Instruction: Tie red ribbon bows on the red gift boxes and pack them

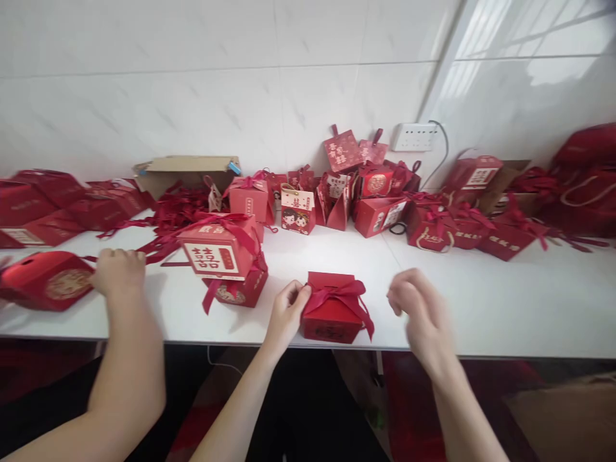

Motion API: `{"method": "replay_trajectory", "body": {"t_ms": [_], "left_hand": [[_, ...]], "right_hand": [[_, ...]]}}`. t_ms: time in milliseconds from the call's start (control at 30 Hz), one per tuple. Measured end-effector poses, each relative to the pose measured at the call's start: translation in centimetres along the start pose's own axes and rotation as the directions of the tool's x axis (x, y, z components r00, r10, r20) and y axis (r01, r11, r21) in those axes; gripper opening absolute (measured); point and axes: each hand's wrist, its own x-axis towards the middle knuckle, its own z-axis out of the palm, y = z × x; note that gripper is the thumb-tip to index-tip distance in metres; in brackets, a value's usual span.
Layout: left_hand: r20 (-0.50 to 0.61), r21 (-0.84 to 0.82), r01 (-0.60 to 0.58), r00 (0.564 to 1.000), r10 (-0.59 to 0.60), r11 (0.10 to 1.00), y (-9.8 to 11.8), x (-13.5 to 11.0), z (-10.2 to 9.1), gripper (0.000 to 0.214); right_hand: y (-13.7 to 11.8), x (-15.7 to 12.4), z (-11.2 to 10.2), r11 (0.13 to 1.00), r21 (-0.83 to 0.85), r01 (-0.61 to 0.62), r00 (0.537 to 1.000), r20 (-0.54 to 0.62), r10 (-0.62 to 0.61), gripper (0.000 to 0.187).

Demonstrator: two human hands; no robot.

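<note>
A red gift box point(332, 324) with a dark red ribbon bow point(337, 294) on top sits at the table's front edge before me. My left hand point(289, 311) is at the box's left side, thumb and fingers pinched on the left end of the bow. Off to the right of the box, my right hand point(423, 314) hangs above the table, slightly blurred. Its fingers are loosely bent and apart, with nothing visible in them. Left of my left hand, a pink-red box point(212, 256) with double-happiness print rests on another red box point(253, 289).
At the left, another person's hand point(118, 273) is beside a red box point(52, 282). Red ribbons point(180, 208) lie heaped near a cardboard box point(187, 165). Several red gift boxes point(380, 215) line the back, below a white power strip point(414, 136) on the wall.
</note>
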Motion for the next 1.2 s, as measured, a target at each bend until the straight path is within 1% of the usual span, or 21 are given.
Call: {"method": "replay_trajectory", "body": {"t_ms": [67, 133, 167, 233, 367, 433, 567, 633, 700, 767, 833, 900, 1000, 1033, 1067, 1100, 1133, 1167, 1200], "left_hand": [[0.007, -0.009, 0.005, 1.0, -0.005, 1.0, 0.1, 0.1, 0.0, 0.038], [0.016, -0.026, 0.013, 1.0, -0.013, 1.0, 0.1, 0.2, 0.0, 0.039], [0.021, -0.034, 0.015, 1.0, -0.015, 0.999, 0.1, 0.3, -0.1, 0.039], [0.029, -0.041, 0.017, 0.999, -0.016, 0.999, 0.2, 0.3, -0.1, 0.039], [0.032, -0.028, 0.014, 0.999, -0.013, 1.0, 0.4, 0.4, -0.3, 0.039], [0.028, -0.014, 0.004, 1.0, -0.004, 1.0, 0.5, 0.5, -0.3, 0.038], [0.022, -0.001, -0.011, 1.0, 0.011, 1.0, 0.5, 0.6, -0.4, 0.038], [0.013, 0.008, -0.009, 1.0, 0.009, 1.0, 0.6, 0.7, -0.5, 0.038], [0.014, 0.026, -0.005, 1.0, 0.005, 1.0, 0.7, 0.8, -0.6, 0.037], [0.032, 0.052, -0.005, 0.999, 0.004, 0.999, 0.9, 1.0, -0.7, 0.037], [0.045, 0.069, -0.012, 0.999, 0.009, 0.998, 1.0, 1.0, -0.7, 0.037], [0.047, 0.074, -0.017, 0.999, 0.013, 0.997, 1.0, 1.0, -0.7, 0.037], [0.068, 0.1, -0.018, 0.998, 0.011, 0.995, 1.0, 0.9, -0.9, 0.035], [0.074, 0.123, -0.027, 0.997, 0.018, 0.992, 1.0, 0.9, -1.1, 0.035], [0.073, 0.142, -0.044, 0.997, 0.034, 0.989, 1.1, 0.9, -1.4, 0.032], [0.066, 0.155, -0.07, 0.996, 0.06, 0.985, 1.2, 1.0, -1.7, 0.029], [0.055, 0.161, -0.101, 0.994, 0.093, 0.982, 1.4, 1.1, -2.0, 0.024], [0.045, 0.168, -0.136, 0.991, 0.13, 0.976, 1.7, 1.3, -2.3, 0.019], [0.046, 0.182, -0.169, 0.985, 0.164, 0.969, 2.1, 1.6, -2.5, 0.016]], "right_hand": [[0.5, 0.5, 0.1, 0.993, -0.091, -0.078, 0.997, -0.005, 0.078, 0.033], [1.2, 1.2, 0.7, 0.984, -0.124, -0.127, 0.989, 0.061, 0.135, 0.038], [1.5, 1.5, 1.1, 0.986, -0.108, -0.127, 0.985, 0.104, 0.139, 0.041], [1.9, 1.9, 1.8, 0.994, -0.038, -0.102, 0.982, 0.154, 0.106, 0.045], [2.0, 1.9, 2.2, 0.993, 0.092, -0.069, 0.978, 0.201, 0.05, 0.045], [1.8, 1.7, 2.2, 0.986, 0.133, -0.104, 0.973, 0.217, 0.074, 0.046], [1.8, 1.6, 2.3, 0.936, 0.244, -0.256, 0.947, 0.256, 0.192, 0.052], [1.9, 1.5, 2.3, 0.924, 0.257, -0.284, 0.94, 0.266, 0.215, 0.052], [2.1, 1.4, 2.3, 0.939, 0.237, -0.248, 0.952, 0.242, 0.19, 0.045], [2.2, 1.3, 2.3, 0.958, 0.23, -0.174, 0.97, 0.206, 0.127, 0.032], [2.3, 1.3, 2.4, 0.966, 0.235, -0.11, 0.98, 0.188, 0.066, 0.026], [2.4, 1.4, 2.5, 0.97, 0.226, -0.093, 0.98, 0.193, 0.049, 0.025], [2.5, 1.5, 2.5, 0.976, 0.181, -0.121, 0.98, 0.181, 0.088, 0.034], [2.5, 1.4, 2.4, 0.98, 0.161, -0.121, 0.985, 0.145, 0.098, 0.034], [2.3, 1.3, 2.2, 0.986, 0.126, -0.106, 0.992, 0.079, 0.097, 0.032], [2.0, 1.0, 2.1, 0.995, 0.072, -0.068, 0.998, -0.013, 0.069, 0.029], [1.6, 0.6, 2.1, 1.0, -0.004, -0.005, 0.994, -0.111, 0.004, 0.025], [1.0, 0.1, 2.2, 0.992, -0.095, 0.081, 0.977, -0.188, -0.098, 0.021], [0.3, -0.5, 2.5, 0.963, -0.193, 0.187, 0.949, -0.219, -0.228, 0.016]]}}
